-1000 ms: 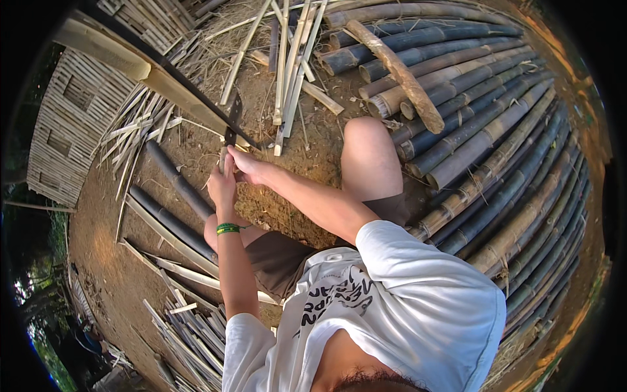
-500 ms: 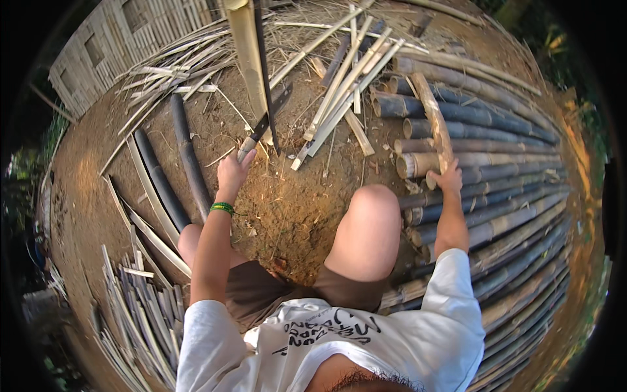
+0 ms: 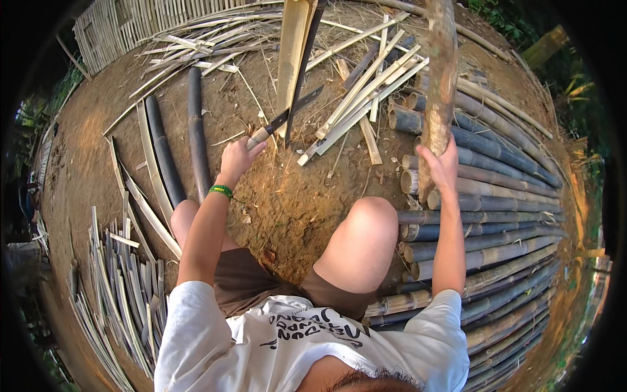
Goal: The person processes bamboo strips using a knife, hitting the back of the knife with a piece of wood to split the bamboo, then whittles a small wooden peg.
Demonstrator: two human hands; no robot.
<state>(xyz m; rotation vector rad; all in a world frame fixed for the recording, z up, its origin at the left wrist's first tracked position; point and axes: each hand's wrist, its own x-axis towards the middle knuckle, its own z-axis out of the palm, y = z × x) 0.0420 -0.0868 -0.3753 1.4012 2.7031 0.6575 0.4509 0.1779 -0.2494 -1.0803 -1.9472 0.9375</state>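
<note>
My left hand (image 3: 240, 159) is closed round the pale wooden handle of a machete (image 3: 279, 120). The dark blade slants up to the right and crosses the lower part of a split bamboo length (image 3: 294, 49). Between the pale half and the dark edge of that bamboo there is a gap, and the blade seems to lie in it. The bamboo rises out of view at the top. In my right hand (image 3: 441, 166), near its lower end, a rough wooden stick (image 3: 440, 72) is held upright, apart from the machete.
Dark bamboo poles (image 3: 490, 200) lie side by side on the right. Pale split strips (image 3: 375, 98) are scattered ahead on the bare soil (image 3: 281, 202). Beyond the left hand lie dark bamboo pieces (image 3: 196, 124); a bundle of thin slats (image 3: 127, 294) is at lower left. A slatted wall (image 3: 124, 32) stands behind.
My right hand has lifted the stick off the poles and brought it left and upright. The left hand still grips the machete at the bamboo. The whole view has shifted slightly.
</note>
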